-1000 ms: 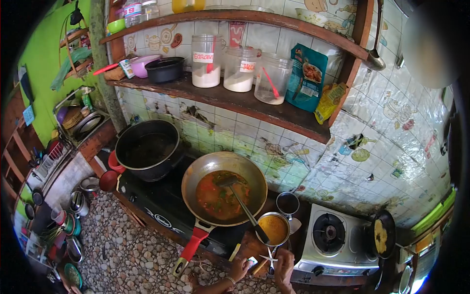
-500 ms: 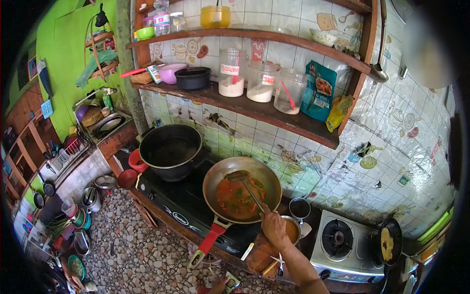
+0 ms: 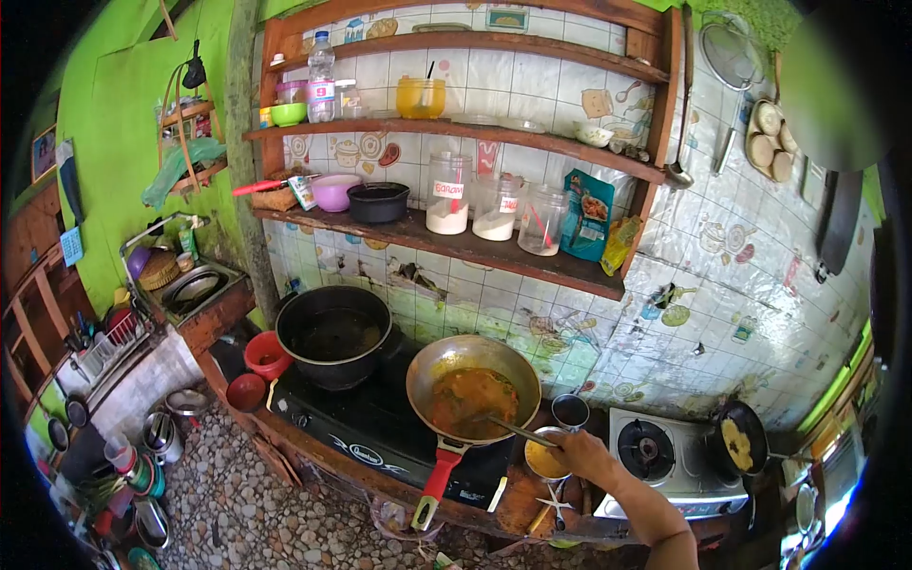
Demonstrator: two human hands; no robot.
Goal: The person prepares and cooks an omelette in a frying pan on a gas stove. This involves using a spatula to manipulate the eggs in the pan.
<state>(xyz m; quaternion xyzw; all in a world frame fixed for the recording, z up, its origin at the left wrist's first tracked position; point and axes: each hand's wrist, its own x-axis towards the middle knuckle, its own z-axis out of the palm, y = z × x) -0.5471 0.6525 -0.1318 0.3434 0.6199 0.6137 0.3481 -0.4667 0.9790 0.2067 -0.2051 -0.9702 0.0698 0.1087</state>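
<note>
My right hand (image 3: pixel 584 456) is closed around the handle of a metal spatula (image 3: pixel 518 429). Its far end is dipped in the orange-red sauce (image 3: pixel 475 399), so the head is hidden. The sauce, with green bits in it, sits in a wok (image 3: pixel 423 375) with a red handle on the black stove. Just below my right wrist is a small bowl of yellowish-orange liquid (image 3: pixel 546 459). A small dark pot (image 3: pixel 570 410) stands beyond that bowl. My left hand is out of view.
A large black pot (image 3: pixel 296 328) stands left of the wok. On the right is a silver stove (image 3: pixel 679 451) with a frying pan (image 3: pixel 725 418) holding yellow food. Wooden shelves (image 3: pixel 427 249) with jars hang above. Scissors (image 3: pixel 553 499) lie at the counter's front.
The spatula's head has gone from above the sauce at the wok's far side down into it. My right hand has moved right. The view has tilted up; the hand with a green packet has left it.
</note>
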